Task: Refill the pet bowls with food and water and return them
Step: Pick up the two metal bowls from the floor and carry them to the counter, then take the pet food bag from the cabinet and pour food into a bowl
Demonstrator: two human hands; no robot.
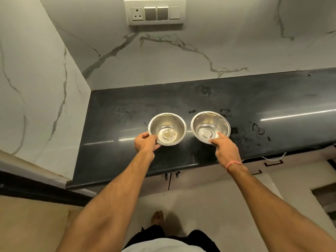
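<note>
A: Item one, step in hand?

B: Judging as early: holding two steel bowls at the black countertop [236, 99], neither one filled yet. Reading it as either setting down or lifting off; not telling which from this view.

A: Left hand [145, 143]?

B: Gripping the left bowl [167, 129] at its rim, about 8 o'clock on the bowl, thumb over the edge, fingers curling beneath.

A: Right hand [226, 151]?

B: Pinching the right bowl [210, 126] at about 5 o'clock on its rim, one finger reaching inside over the lip, the rest tucking under. Wearing a thread band [234, 163] at the wrist.

A: Locating the bowls?

B: Sitting side by side near the counter's front edge, close but apart, left bowl at 9 o'clock of the right one. Whether resting on the stone or hovering just above: not telling.

A: Contents?

B: Left bowl: showing only a faint brownish film around the base ring, no food. Right bowl: looking dry and clean, no water showing.

A: Calling for next?

B: Probably fetching food and water, neither being in view here. Possibly rinsing the stained bowl first. Keeping both level once filled, the water bowl especially.

A: Surroundings?

B: Listing wet marks [257, 129] on the counter at 3 o'clock of the right bowl, and a switch plate [155, 12] on the marble wall at 12 o'clock.
</note>
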